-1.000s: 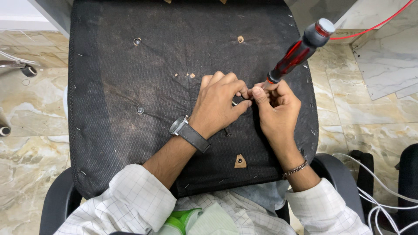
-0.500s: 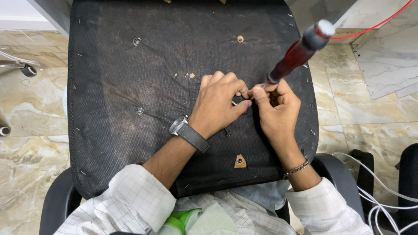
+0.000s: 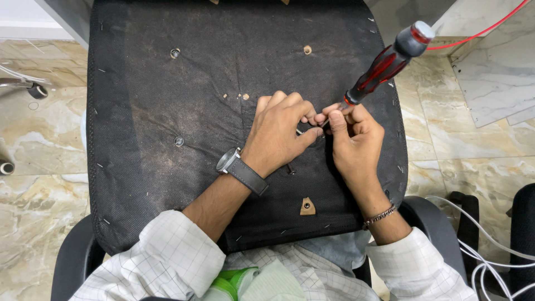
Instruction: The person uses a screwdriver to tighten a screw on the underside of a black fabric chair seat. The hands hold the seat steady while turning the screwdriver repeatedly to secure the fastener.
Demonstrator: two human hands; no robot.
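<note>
An upturned chair seat [image 3: 167, 111], covered in dusty black fabric with bolt holes, lies across my lap. My left hand [image 3: 278, 131] rests on it with a grey wristwatch on the wrist, its fingers curled around a small metal part that is mostly hidden. My right hand [image 3: 354, 139] touches the left one and grips the shaft of a red and black screwdriver [image 3: 387, 61], whose handle tilts up and to the right. The tip is hidden between my fingers.
A loose bolt [image 3: 291, 168] lies on the seat below my left hand. Bolt holes [image 3: 178, 141] dot the fabric. Marble floor tiles [image 3: 33, 167] surround the chair. White cables [image 3: 490, 251] run at the lower right, a red cable [image 3: 479, 33] at the upper right.
The screwdriver handle has swung slightly, tilting a little further up. Both hands stay together at the same spot on the seat.
</note>
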